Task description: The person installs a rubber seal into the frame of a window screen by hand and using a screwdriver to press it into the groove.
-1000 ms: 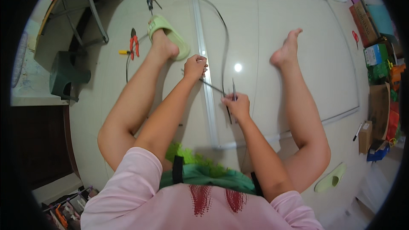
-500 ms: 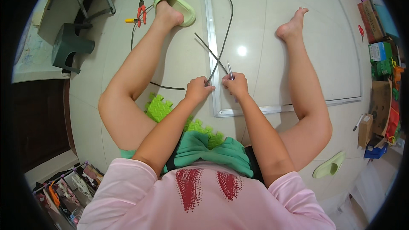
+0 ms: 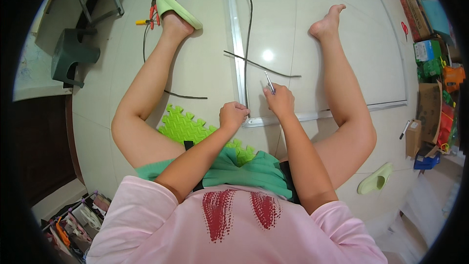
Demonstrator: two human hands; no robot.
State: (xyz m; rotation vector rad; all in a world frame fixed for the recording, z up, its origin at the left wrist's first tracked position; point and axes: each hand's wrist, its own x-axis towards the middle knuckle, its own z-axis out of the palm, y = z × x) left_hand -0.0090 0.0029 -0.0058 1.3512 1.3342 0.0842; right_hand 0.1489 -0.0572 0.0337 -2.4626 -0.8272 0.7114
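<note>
Cord, long and black, is pinched near its end by the left hand at the near-left corner of the metal frame. A pen-like tool is gripped by the right hand inside that corner; a shorter strip is laid across the frame's left bar.
</note>
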